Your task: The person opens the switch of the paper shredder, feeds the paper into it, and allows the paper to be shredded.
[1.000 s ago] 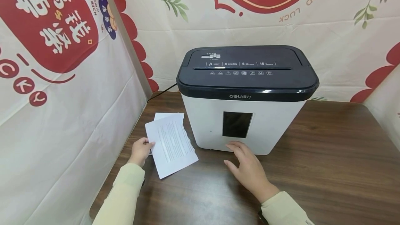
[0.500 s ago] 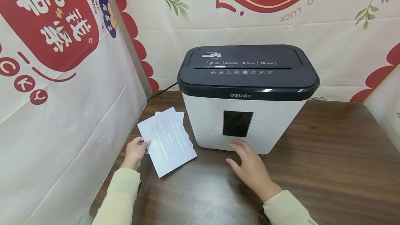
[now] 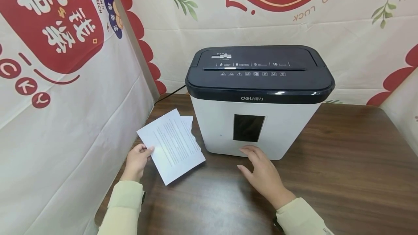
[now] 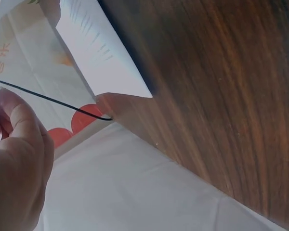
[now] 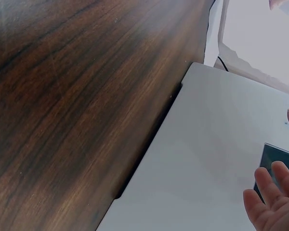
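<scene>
My left hand (image 3: 135,160) pinches the left edge of a printed sheet of paper (image 3: 173,151) with a ragged right edge. The sheet is held tilted over the left part of the table. Partly covered by it is another piece of paper (image 3: 187,122); the left wrist view shows this paper (image 4: 101,53) lying near the table's edge. A white paper shredder (image 3: 215,126) with a dark top and a feed slot stands at the middle back. In front of its lower body my right hand (image 3: 264,175) hovers, fingers loosely bent and holding nothing.
A black cord (image 3: 171,94) runs from behind the shredder to the left. Printed cloth (image 3: 107,119) closes off the left side, the back and the right. The brown wooden table (image 3: 352,162) extends right of the shredder.
My left hand has moved left and slightly toward me, turning the printed sheet anticlockwise with it. The right hand has hardly moved.
</scene>
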The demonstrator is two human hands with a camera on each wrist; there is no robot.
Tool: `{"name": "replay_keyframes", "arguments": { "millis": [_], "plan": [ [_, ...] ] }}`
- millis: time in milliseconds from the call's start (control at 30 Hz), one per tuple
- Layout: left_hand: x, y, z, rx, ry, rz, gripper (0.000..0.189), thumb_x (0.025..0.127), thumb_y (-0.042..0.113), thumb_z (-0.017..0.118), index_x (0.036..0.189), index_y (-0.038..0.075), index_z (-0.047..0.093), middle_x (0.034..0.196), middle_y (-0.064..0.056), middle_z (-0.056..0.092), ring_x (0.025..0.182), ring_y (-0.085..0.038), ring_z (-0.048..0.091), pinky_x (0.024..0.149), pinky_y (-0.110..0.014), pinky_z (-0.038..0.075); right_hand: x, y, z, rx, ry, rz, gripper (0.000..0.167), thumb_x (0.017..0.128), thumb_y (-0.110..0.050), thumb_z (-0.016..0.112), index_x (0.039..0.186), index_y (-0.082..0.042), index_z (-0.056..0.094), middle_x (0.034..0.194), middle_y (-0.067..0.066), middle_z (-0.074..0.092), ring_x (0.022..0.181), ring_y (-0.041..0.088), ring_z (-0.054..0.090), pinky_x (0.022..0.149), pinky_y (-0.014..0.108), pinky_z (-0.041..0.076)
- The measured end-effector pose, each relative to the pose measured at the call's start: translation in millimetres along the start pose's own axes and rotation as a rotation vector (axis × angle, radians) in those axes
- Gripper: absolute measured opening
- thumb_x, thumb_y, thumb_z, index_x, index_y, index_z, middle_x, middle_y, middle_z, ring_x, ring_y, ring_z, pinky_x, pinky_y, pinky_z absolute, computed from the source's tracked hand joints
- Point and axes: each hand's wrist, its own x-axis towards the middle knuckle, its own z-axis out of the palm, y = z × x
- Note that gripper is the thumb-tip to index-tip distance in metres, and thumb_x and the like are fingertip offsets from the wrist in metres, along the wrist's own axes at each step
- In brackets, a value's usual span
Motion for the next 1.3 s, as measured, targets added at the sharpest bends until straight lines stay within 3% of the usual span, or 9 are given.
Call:
{"name": "replay_keyframes", "arguments": {
  "millis": [300, 600, 867, 1300],
  "plan": [
    [-6.6, 11.2, -5.5, -0.1, -0.031, 0.038, 0.023, 0.097, 0.004, 0.055, 0.114, -0.011, 0.051, 0.095, -0.007, 0.059, 0.078, -0.004, 0.056, 0.07, -0.018, 0.049, 0.6, 0.2, -1.7, -0.002, -0.013, 0.007, 0.053, 0.074, -0.012, 0.084, 0.121, -0.003, 0.061, 0.122, 0.012, 0.058, 0.112, 0.029, 0.059, 0.087, 0.042, 0.052],
    [-11.3, 18.2, -11.5, -0.189, -0.055, 0.057, 0.026, 0.096, 0.003, 0.056, 0.117, -0.011, 0.05, 0.083, 0.006, 0.058, 0.073, -0.005, 0.054, 0.067, -0.022, 0.046, 1.6, 1.4, -3.8, 0.011, -0.011, 0.004, 0.052, 0.075, -0.012, 0.083, 0.121, -0.003, 0.061, 0.122, 0.012, 0.058, 0.111, 0.029, 0.059, 0.087, 0.043, 0.052],
    [-20.8, 28.4, -14.9, -0.2, -0.109, 0.068, 0.034, 0.097, 0.006, 0.055, 0.126, -0.009, 0.047, 0.092, 0.006, 0.059, 0.081, -0.005, 0.056, 0.072, -0.02, 0.048, 0.9, 0.2, -5.7, 0.024, -0.012, 0.011, 0.053, 0.075, -0.011, 0.083, 0.122, -0.003, 0.06, 0.122, 0.012, 0.058, 0.111, 0.029, 0.059, 0.086, 0.043, 0.052],
    [-29.3, 30.7, -14.4, -0.292, -0.196, 0.159, 0.009, 0.095, 0.002, 0.057, 0.104, 0.004, 0.056, 0.087, 0.008, 0.061, 0.081, -0.004, 0.06, 0.075, -0.021, 0.051, 0.4, -4.5, -9.9, 0.05, -0.039, 0.055, 0.052, 0.077, -0.011, 0.082, 0.124, -0.003, 0.059, 0.124, 0.011, 0.057, 0.112, 0.029, 0.059, 0.087, 0.044, 0.052]
  ]
}}
